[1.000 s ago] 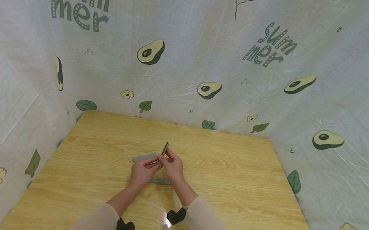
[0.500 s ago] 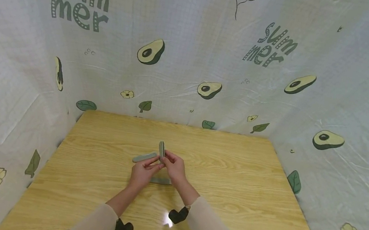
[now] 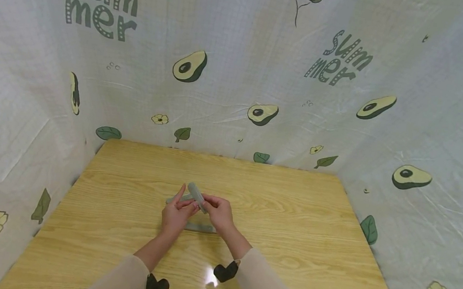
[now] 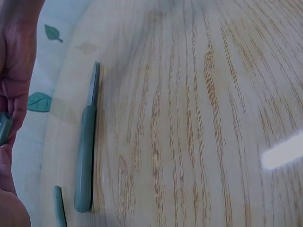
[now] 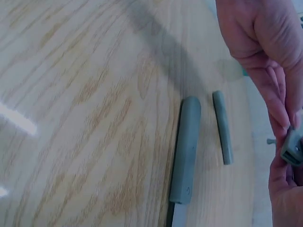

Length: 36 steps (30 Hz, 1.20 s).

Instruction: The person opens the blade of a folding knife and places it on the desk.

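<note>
Both hands hold a small oblong grey-green piece [image 3: 196, 195] above the table, its upper end leaning left. My right hand [image 3: 219, 213] pinches it between thumb and fingers; a slot shows in its end in the right wrist view. At its lower part, my left hand [image 3: 176, 215] grips it with thumb and fingers, index finger raised. Below the hands lies a knife [image 4: 86, 156] with a grey-green handle, its blade [image 4: 94, 85] pointing right. Behind the hands a slim grey-green strip [image 5: 222, 127] rests on the table, partly covered by the left hand in the head view.
The wooden table [image 3: 290, 229] has light glare near its front. Patterned cloth [image 3: 231, 77] hangs along the back and both sides. Black heart-shaped pieces [image 3: 157, 287] sit at both sleeve cuffs.
The held piece has turned from its dark slotted side to its broad grey-green face, its top tipping left. The left index finger has lifted. The knife and strip have stayed put.
</note>
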Motion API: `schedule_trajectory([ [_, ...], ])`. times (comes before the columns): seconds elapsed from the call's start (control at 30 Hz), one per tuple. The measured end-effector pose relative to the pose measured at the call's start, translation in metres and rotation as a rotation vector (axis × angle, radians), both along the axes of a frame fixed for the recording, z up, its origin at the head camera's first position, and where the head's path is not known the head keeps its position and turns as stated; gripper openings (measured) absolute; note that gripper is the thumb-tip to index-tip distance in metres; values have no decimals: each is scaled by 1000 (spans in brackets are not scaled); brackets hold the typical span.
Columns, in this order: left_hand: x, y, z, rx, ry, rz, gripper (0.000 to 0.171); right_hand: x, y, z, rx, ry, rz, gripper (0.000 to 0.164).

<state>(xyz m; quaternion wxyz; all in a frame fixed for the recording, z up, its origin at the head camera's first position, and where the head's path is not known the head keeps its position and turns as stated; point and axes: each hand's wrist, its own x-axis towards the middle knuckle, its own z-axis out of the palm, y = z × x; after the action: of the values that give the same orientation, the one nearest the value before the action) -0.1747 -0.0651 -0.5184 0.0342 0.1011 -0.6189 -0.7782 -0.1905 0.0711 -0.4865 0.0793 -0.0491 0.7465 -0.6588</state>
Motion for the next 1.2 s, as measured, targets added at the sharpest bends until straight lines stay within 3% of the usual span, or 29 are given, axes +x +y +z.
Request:
schedule_trajectory([
  [0.2,-1,-4,-4,-1,-7,-39,73,-10,11,-17,94,66,104,29],
  [0.3,-2,-5,-5,-10,-20,-39,67,-12,17,-14,125,63,163,28],
  [0.4,-4,-6,-7,-22,-21,-39,59,-6,23,1,169,67,229,28],
  [0.53,-6,-7,-7,-8,-12,-66,50,-9,29,2,199,65,279,28],
  [0.63,-7,-6,-7,10,2,-92,46,-17,30,-12,143,48,266,27],
  [0.9,-7,-5,-7,65,21,-117,40,-16,28,-18,20,29,143,23],
  [1.1,-6,-7,-3,97,-14,-61,27,-18,35,-17,29,5,152,22],
  [1.2,-7,-7,-3,117,-7,-64,22,-20,36,-15,21,-19,161,22],
])
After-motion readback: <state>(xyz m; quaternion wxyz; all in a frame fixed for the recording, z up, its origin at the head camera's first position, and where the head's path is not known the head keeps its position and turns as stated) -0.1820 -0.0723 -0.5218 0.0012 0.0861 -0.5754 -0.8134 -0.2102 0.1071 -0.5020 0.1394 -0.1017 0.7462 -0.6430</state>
